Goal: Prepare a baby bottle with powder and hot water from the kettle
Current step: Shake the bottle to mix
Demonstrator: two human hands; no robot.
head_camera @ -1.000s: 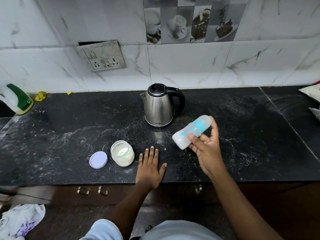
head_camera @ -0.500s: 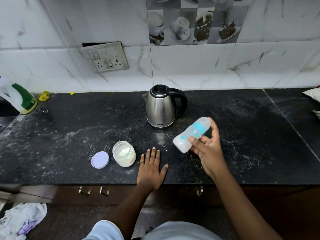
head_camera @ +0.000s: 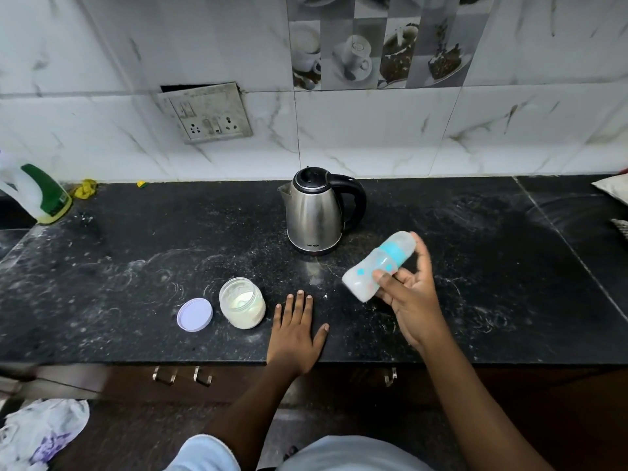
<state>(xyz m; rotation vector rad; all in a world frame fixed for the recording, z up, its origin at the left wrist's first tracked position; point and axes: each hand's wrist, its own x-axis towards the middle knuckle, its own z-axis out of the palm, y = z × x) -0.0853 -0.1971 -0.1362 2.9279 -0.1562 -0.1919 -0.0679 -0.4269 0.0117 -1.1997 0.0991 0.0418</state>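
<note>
Black stone, dusted with white streaks, makes up the surface point(head_camera: 102, 266), and along it from left to right the things lie as follows. At the far left edge a green-and-white spray bottle point(head_camera: 37, 195) is cut off by the frame. Near the front edge sits a lilac lid point(head_camera: 194, 314), and just beside it the open powder jar point(head_camera: 242, 307), partly filled with pale powder. The left hand point(head_camera: 295, 331) rests flat on the surface just right of the jar, fingers spread and holding nothing. Toward the back edge, near the middle, the steel kettle point(head_camera: 314, 212) stands with its lid down and its handle to the right.

The right hand point(head_camera: 409, 300) holds the baby bottle point(head_camera: 379, 266) above the surface, fingers wrapped round its lower body; it lies tilted, base toward the jar and blue collar toward the back right. Against a second ago the bottle has barely shifted and the left hand has not moved, so the filling seems not yet begun: the bottle looks capped.

Whether the bottle holds anything is hard to make out through its cloudy wall. The kettle's water level is hidden, and no scoop is in sight.
</note>
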